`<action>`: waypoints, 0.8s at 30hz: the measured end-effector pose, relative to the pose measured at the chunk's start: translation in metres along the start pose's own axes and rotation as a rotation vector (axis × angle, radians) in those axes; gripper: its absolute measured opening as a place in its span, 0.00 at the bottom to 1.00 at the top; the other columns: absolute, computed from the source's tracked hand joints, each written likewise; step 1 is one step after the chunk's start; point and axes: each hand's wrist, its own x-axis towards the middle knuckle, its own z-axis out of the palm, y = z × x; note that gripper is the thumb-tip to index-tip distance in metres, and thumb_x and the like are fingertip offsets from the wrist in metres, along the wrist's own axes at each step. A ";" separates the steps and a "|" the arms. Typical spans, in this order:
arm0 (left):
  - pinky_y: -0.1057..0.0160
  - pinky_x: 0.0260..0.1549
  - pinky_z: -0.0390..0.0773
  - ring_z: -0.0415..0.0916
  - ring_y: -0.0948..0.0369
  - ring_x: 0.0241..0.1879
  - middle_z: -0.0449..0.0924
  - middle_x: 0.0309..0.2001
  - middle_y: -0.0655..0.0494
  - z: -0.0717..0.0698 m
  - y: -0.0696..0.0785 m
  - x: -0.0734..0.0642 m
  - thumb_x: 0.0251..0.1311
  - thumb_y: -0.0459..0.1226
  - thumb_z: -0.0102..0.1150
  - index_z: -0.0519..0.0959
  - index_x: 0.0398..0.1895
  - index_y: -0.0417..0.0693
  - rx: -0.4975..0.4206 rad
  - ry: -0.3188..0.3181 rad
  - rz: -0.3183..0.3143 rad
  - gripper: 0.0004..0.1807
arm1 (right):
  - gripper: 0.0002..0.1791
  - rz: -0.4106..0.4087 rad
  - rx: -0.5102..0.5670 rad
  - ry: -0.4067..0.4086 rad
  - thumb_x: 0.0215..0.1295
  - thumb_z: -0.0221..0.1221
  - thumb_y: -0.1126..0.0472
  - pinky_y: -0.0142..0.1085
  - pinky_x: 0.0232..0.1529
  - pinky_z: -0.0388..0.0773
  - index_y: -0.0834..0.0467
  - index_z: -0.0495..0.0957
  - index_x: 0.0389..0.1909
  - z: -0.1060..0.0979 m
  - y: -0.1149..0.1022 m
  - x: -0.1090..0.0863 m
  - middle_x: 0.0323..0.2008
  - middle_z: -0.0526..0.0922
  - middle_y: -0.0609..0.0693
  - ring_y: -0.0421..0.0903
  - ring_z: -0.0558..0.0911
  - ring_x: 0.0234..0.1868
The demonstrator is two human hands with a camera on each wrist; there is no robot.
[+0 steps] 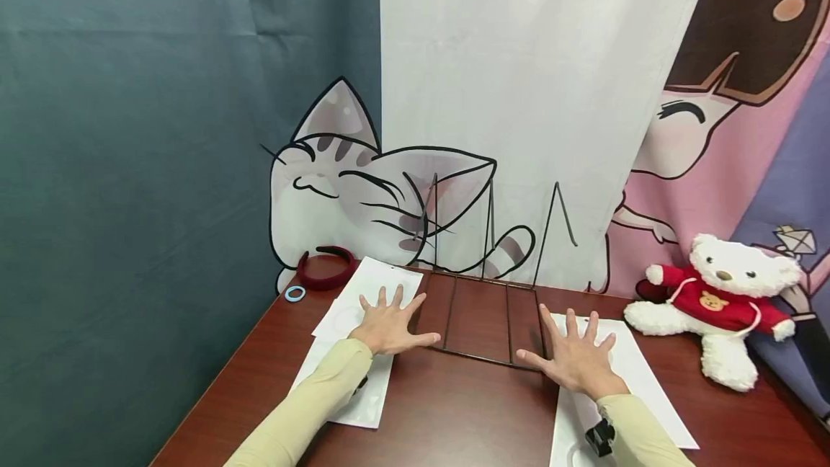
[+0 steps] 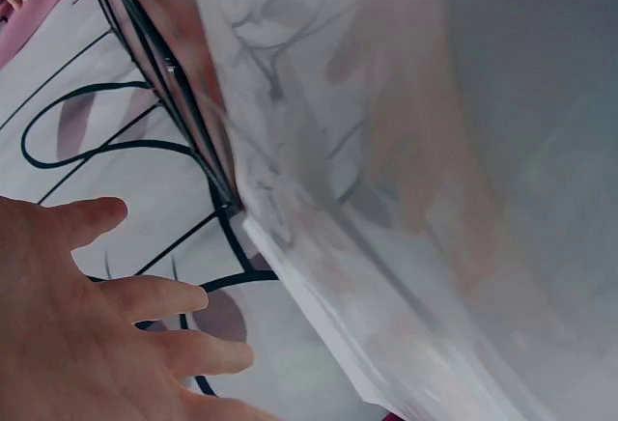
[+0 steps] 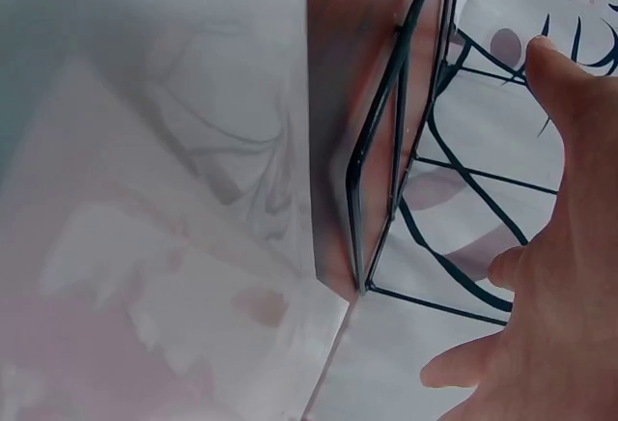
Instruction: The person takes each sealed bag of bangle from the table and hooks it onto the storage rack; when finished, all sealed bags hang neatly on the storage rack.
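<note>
My left hand (image 1: 389, 326) is spread palm down over glossy white flat sheets (image 1: 372, 406) that overlap at the table's left. My right hand (image 1: 577, 360), fingers also splayed, is over another white sheet (image 1: 648, 388) at the right. A dark wire rack (image 1: 476, 357) with upright V-shaped prongs lies between the hands. In the left wrist view the left hand (image 2: 87, 334) holds nothing. The right wrist view shows the right hand (image 3: 570, 276) beside the rack (image 3: 351, 189), likewise with nothing in it. Whether either palm touches a sheet cannot be told.
At the back left lie a dark red headband (image 1: 324, 283) and a small light blue ring (image 1: 288, 295). A white plush bear in a red hoodie (image 1: 716, 301) sits at the right. Printed curtains (image 1: 519, 56) hang behind the brown table (image 1: 480, 416).
</note>
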 end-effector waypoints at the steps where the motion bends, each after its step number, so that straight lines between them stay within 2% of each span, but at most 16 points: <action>1: 0.16 0.66 0.53 0.56 0.28 0.78 0.59 0.81 0.37 0.000 0.000 0.000 0.57 0.78 0.52 0.61 0.84 0.64 -0.008 0.000 0.001 0.55 | 0.60 0.000 0.005 0.000 0.62 0.54 0.18 0.90 0.59 0.46 0.52 0.52 0.84 0.000 0.000 0.000 0.76 0.57 0.81 0.91 0.46 0.74; 3: 0.18 0.68 0.54 0.57 0.29 0.78 0.60 0.81 0.36 0.000 -0.001 0.000 0.58 0.77 0.53 0.61 0.84 0.62 -0.026 -0.008 0.005 0.55 | 0.60 0.002 0.009 -0.003 0.63 0.53 0.18 0.90 0.60 0.46 0.52 0.52 0.84 0.000 0.002 0.000 0.76 0.56 0.81 0.91 0.46 0.74; 6: 0.28 0.72 0.61 0.61 0.33 0.78 0.62 0.80 0.36 0.000 -0.002 0.003 0.60 0.73 0.57 0.61 0.84 0.53 -0.081 -0.051 0.035 0.55 | 0.58 0.010 0.026 -0.006 0.65 0.52 0.19 0.90 0.60 0.47 0.53 0.51 0.84 -0.002 0.009 0.000 0.76 0.56 0.81 0.91 0.46 0.74; 10: 0.43 0.73 0.70 0.69 0.41 0.75 0.70 0.75 0.35 -0.002 -0.005 0.010 0.64 0.54 0.69 0.64 0.79 0.37 -0.209 -0.106 0.132 0.48 | 0.55 0.019 0.057 0.009 0.69 0.53 0.24 0.89 0.60 0.51 0.56 0.51 0.83 -0.008 0.027 0.003 0.75 0.56 0.83 0.91 0.47 0.73; 12: 0.46 0.72 0.71 0.73 0.44 0.72 0.74 0.72 0.35 -0.003 -0.007 0.014 0.61 0.44 0.74 0.66 0.77 0.33 -0.270 -0.117 0.166 0.45 | 0.54 0.022 0.075 0.018 0.71 0.55 0.27 0.88 0.60 0.54 0.59 0.51 0.83 -0.012 0.037 0.005 0.74 0.56 0.84 0.92 0.49 0.72; 14: 0.47 0.71 0.73 0.76 0.45 0.69 0.77 0.68 0.35 -0.004 -0.008 0.017 0.58 0.38 0.76 0.68 0.75 0.32 -0.313 -0.118 0.180 0.44 | 0.53 0.025 0.090 0.027 0.71 0.57 0.30 0.87 0.58 0.57 0.61 0.51 0.82 -0.015 0.047 0.006 0.73 0.58 0.85 0.92 0.51 0.71; 21: 0.46 0.70 0.74 0.77 0.43 0.67 0.79 0.65 0.34 0.000 -0.006 0.022 0.56 0.37 0.77 0.69 0.73 0.31 -0.354 -0.134 0.155 0.43 | 0.54 0.039 0.136 0.007 0.70 0.61 0.34 0.84 0.55 0.65 0.67 0.52 0.79 -0.018 0.082 0.002 0.69 0.60 0.88 0.91 0.56 0.69; 24: 0.46 0.70 0.73 0.76 0.43 0.68 0.79 0.66 0.33 0.001 -0.003 0.022 0.57 0.38 0.77 0.69 0.74 0.31 -0.355 -0.150 0.141 0.43 | 0.56 0.033 0.146 -0.012 0.67 0.65 0.36 0.80 0.52 0.70 0.72 0.52 0.78 -0.017 0.097 0.000 0.67 0.61 0.89 0.89 0.61 0.67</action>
